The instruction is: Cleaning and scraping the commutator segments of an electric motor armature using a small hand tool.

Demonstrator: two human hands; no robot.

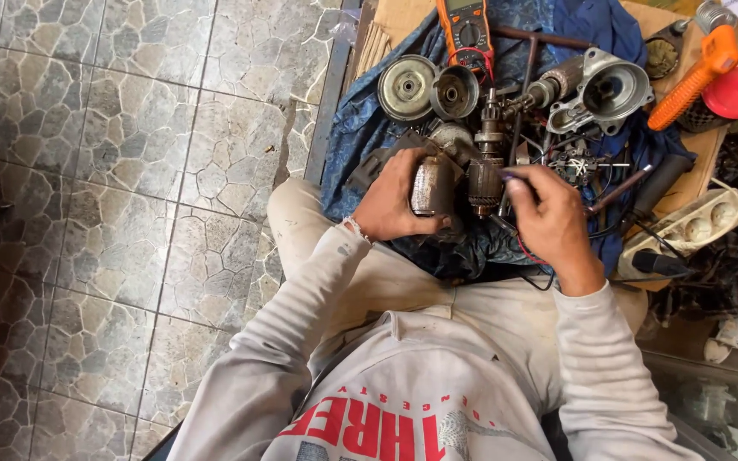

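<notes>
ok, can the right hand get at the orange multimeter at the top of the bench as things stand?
Probably not straight away. The right hand is pinching a thin probe against the rusty motor armature, so it is occupied. The orange multimeter lies uncovered beyond the metal parts; the hand would have to reach over them.

Left hand (393, 203) grasps a rusty motor armature (434, 184); right hand (548, 218) pinches a probe (506, 177) against it.

Orange multimeter (465, 26) cut off by top edge; left hand (390, 201) covers near side of rusty motor armature (434, 183); probe tip under right hand (548, 218) fingers not resolvable; parts pile behind too cluttered to identify.
</notes>
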